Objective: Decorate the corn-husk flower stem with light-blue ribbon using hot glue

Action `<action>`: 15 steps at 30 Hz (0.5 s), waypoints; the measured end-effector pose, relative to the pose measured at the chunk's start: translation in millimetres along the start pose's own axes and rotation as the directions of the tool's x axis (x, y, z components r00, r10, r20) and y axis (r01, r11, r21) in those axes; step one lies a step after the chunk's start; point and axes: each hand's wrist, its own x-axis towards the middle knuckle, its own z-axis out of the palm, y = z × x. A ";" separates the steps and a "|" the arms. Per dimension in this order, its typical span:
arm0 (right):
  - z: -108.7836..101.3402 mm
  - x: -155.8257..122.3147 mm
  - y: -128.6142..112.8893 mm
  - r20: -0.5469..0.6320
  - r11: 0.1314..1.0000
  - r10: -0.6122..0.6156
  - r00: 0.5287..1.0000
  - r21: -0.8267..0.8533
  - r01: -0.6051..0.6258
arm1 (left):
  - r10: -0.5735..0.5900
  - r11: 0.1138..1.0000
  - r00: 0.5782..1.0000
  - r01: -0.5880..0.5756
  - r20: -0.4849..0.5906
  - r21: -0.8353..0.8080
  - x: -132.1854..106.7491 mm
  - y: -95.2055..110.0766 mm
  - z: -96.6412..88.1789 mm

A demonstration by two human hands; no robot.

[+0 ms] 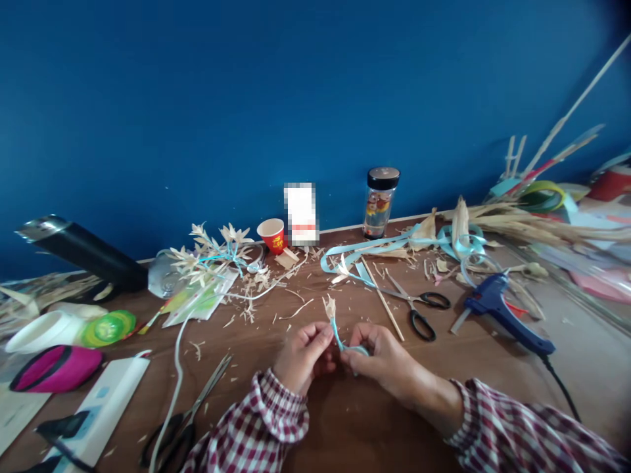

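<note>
My left hand (303, 355) and my right hand (382, 358) meet over the brown table (345, 420), fingers closed in pinches. Between them stands a small straw flower (329, 307) on a stem wrapped in light blue ribbon (339, 341). The left fingers pinch the stem from the left. A loop of the ribbon runs into the fingers of the right hand. Black-handled scissors (419, 309) and a thin wooden stick (382, 299) lie just beyond the right hand.
A blue glue gun (497, 305) lies at right with its cord. More ribbon (374, 246) and dried husks (522, 223) lie behind. A bunch of straw flowers (211, 253), a red paper cup (273, 234), a jar (380, 200) and second scissors (197, 407) are around.
</note>
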 end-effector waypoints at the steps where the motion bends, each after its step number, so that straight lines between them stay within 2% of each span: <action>1: -0.5 0.3 0.4 -0.003 1.000 -0.003 1.000 0.016 0.003 | -0.011 1.000 1.000 0.011 0.007 -0.011 -0.1 -2.7 2.0; 5: -3.1 1.9 2.7 -0.034 1.000 0.005 0.999 0.008 -0.005 | -0.005 0.996 1.000 0.005 0.004 -0.092 -1.6 -9.0 5.9; 8: -4.4 2.7 2.0 -0.051 1.000 0.011 0.999 -0.025 -0.012 | -0.012 0.996 1.000 0.010 -0.023 -0.087 -4.0 -8.7 7.5; 13: -3.1 2.8 0.6 -0.071 0.994 -0.010 0.997 -0.109 0.002 | -0.012 1.000 0.997 0.011 -0.070 -0.020 -5.7 -8.8 10.6; 15: -3.2 3.4 1.1 -0.082 0.989 -0.017 0.996 -0.149 0.004 | 0.028 0.998 0.996 -0.023 -0.087 0.056 -5.1 -9.7 9.6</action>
